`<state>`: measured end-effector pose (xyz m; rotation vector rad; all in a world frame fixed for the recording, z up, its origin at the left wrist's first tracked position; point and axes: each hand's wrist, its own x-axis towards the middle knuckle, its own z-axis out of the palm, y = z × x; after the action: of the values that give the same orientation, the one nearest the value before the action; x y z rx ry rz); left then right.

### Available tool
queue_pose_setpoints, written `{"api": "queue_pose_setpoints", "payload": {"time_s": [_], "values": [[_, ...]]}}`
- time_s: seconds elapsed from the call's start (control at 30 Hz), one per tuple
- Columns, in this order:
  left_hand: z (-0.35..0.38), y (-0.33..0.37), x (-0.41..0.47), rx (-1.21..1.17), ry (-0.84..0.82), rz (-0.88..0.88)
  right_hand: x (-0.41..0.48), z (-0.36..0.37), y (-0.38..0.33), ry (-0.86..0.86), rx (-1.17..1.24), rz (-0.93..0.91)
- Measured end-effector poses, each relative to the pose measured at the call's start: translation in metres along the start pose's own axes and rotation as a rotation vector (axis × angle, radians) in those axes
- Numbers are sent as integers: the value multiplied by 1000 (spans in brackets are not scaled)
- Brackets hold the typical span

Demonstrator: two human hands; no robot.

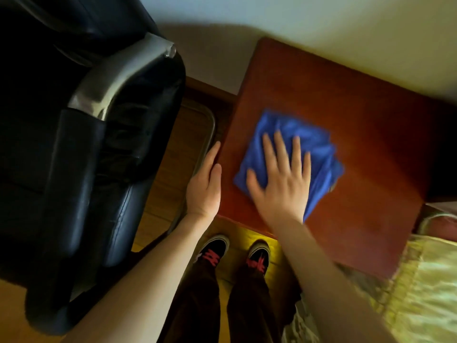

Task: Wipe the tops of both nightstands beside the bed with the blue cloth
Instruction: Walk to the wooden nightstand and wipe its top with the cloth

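Observation:
A reddish-brown wooden nightstand [358,107] fills the middle right of the head view, seen from above. A folded blue cloth [309,144] lies flat on its top, towards the near left part. My right hand [282,184] presses flat on the cloth with the fingers spread; the hand and the cloth are motion-blurred. My left hand [205,184] rests against the nightstand's left edge, thumb on the top and fingers down along the side. No other nightstand is in view.
A black leather armchair [81,149] with a chrome arm stands close on the left, leaving a narrow gap of wooden floor [178,169]. A bed with a yellow-green patterned cover [425,288] borders the nightstand at lower right. A pale wall [321,21] runs behind.

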<state>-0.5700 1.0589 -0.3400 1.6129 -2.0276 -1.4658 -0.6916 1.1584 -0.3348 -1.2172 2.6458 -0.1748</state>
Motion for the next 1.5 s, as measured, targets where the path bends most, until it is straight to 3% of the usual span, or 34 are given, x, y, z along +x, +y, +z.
{"api": "queue_pose_setpoints", "payload": {"time_s": [0.1,0.17,0.37,0.5,0.6,0.67,0.87,1.03,1.13,1.27,1.37,1.5], "values": [[-1,1,-1,23,-2,33,-71,7,8,-70,-32,-63],[-1,0,-1,23,-13,37,-62,8,18,-64,-31,-106],[4,-11,2,31,-18,79,109,-10,34,162,-19,91],[4,-7,1,46,-12,99,175,-27,45,125,-8,148],[2,-1,-1,62,-10,85,140,-25,45,131,-6,95],[1,2,-2,85,-8,68,79,-18,44,156,11,78],[0,5,-2,128,-35,8,-102,9,47,25,-41,54],[3,-4,0,98,-41,-6,-30,0,68,106,-20,31],[5,-10,3,114,8,16,61,-12,87,195,-31,116],[7,-11,3,116,22,36,146,-37,105,179,-6,227],[7,-6,2,113,14,23,124,-36,102,161,-2,182],[6,3,-4,121,-18,-15,1,-15,90,155,39,126]]}}
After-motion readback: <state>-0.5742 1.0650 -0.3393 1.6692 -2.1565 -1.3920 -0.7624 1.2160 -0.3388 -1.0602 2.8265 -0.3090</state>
